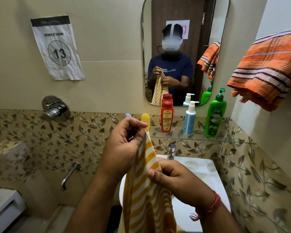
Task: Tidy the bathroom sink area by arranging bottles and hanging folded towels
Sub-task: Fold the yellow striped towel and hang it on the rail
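Yellow-and-white striped cloth hangs between your hands: the striped towel drops in a long fold in front of the white sink, its lower part running out of the bottom of the view. Your left hand pinches the towel's top corner between thumb and curled fingers, held high, level with the glass shelf. Your right hand sits lower and grips the towel's right edge, fingers curled round the fabric, just above the near-left part of the basin. A red thread circles that wrist.

On the shelf below the mirror, a red bottle stands upright towards the left end, a white and blue pump bottle stands in the middle, and a green pump bottle stands at the right end; the three stand apart from one another. A yellow bottle stands further left, its base hidden behind your left hand. The chrome tap rises at the back edge of the sink.

An orange striped towel is draped over something high on the right wall, its frayed edge hanging down. A paper sign marked 13 is stuck to the left wall, above a chrome mixer valve.
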The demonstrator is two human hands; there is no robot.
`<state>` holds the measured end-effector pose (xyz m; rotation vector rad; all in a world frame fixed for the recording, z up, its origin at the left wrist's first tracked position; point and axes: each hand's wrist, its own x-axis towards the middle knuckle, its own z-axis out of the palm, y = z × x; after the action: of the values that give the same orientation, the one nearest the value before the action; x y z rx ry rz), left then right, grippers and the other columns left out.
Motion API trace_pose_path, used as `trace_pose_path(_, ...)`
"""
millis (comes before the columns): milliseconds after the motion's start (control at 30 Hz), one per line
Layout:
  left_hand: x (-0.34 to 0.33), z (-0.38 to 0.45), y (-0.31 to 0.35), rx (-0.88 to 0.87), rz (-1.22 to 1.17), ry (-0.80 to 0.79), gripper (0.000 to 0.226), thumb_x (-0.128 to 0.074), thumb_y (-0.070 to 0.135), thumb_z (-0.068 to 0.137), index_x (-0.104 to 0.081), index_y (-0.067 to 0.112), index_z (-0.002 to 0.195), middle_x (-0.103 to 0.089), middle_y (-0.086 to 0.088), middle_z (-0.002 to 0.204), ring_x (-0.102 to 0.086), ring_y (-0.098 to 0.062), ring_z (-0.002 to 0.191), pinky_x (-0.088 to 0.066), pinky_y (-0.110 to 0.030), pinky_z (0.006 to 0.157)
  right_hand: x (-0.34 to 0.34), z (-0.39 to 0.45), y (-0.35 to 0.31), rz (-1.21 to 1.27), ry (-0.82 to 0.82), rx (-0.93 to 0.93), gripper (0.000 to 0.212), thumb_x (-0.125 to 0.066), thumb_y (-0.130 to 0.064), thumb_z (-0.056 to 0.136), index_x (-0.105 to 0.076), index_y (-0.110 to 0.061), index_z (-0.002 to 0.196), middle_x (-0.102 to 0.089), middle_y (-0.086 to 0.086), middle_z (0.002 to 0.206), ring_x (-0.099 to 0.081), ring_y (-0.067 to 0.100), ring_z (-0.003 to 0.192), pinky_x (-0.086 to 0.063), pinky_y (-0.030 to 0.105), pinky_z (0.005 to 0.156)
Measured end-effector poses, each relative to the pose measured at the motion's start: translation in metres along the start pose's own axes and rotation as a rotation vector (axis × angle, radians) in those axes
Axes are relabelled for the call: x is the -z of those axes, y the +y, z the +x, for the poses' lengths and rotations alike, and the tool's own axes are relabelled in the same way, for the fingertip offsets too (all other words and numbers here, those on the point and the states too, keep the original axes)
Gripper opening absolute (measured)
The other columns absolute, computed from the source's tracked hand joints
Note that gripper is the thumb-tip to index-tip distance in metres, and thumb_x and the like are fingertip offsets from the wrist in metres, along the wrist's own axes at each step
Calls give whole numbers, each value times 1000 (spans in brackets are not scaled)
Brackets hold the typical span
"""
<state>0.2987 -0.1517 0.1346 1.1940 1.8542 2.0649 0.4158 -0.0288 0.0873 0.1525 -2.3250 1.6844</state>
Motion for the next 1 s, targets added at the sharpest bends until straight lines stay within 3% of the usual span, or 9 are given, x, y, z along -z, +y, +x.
trace_pose_path(67,2,1,-3,7,-16,14,22,-58,1,96,-66,21,93,-71,9,91,-68,-7,89,-55,-20,74,-2,0,4,-39,24,32,45,-52,-45,96,-71,-4,96,-65,-5,106,-63,14,103,-52,37,91)
trace_pose_path(233,7,4,-8,13,-20,110,19,-58,4,96,-65,21,97,-69,3,98,-68,-6,92,-55,-20,78,-5,6,8,-767,430,208,31,-46,-42,99,-58,-23,78,-47,-13,86,-50,5,76,-46,26,67)
trace_pose_path(333,7,5,-8,3,-16,125,19,-58,4,95,-65,21,97,-69,1,102,-68,-5,94,-55,-18,80,-3,8,9,-857,563,238,31,-49,-37,98,-64,-16,81,-51,-10,86,-50,6,77,-43,20,69)
trace_pose_path(400,7,5,-9,-1,-23,136,20,-58,3,96,-65,21,98,-68,2,102,-68,-4,94,-55,-17,80,-3,8,9,-672,528,217,34,-51,-38,96,-66,-13,78,-54,-7,85,-54,8,79,-45,22,69)
trace_pose_path(533,7,7,-13,-11,-41,177,20,-58,3,97,-65,21,99,-68,0,103,-68,-7,95,-55,-19,80,-1,6,9,-262,163,84,41,-53,-43,96,-69,-6,86,-60,6,93,-61,22,90,-50,44,78)
trace_pose_path(600,7,8,-12,-19,-45,195,20,-57,3,97,-65,21,100,-68,1,102,-67,-5,93,-54,-18,79,-4,6,12,-342,2,35,43,-50,-45,97,-68,-7,88,-63,6,95,-61,21,93,-49,44,82)
trace_pose_path(733,7,14,-11,-21,-54,255,21,-57,2,97,-65,21,97,-68,3,98,-67,0,86,-53,-15,76,-4,10,25,-670,-106,-85,31,-48,-37,100,-67,-14,90,-61,-4,93,-56,10,87,-42,27,74)
trace_pose_path(867,8,15,-9,-43,-49,321,21,-58,4,97,-65,25,95,-69,7,93,-67,2,82,-53,-13,72,9,10,40,-834,-77,-208,27,-45,-34,102,-67,-21,95,-56,-5,93,-52,11,85,-33,22,70)
trace_pose_path(1000,10,12,-7,-56,-77,382,23,-58,5,98,-64,27,96,-70,11,92,-68,2,84,-54,-13,70,18,10,58,-896,-47,-243,32,-40,-36,103,-66,-16,101,-61,-3,103,-57,14,94,-46,30,82)
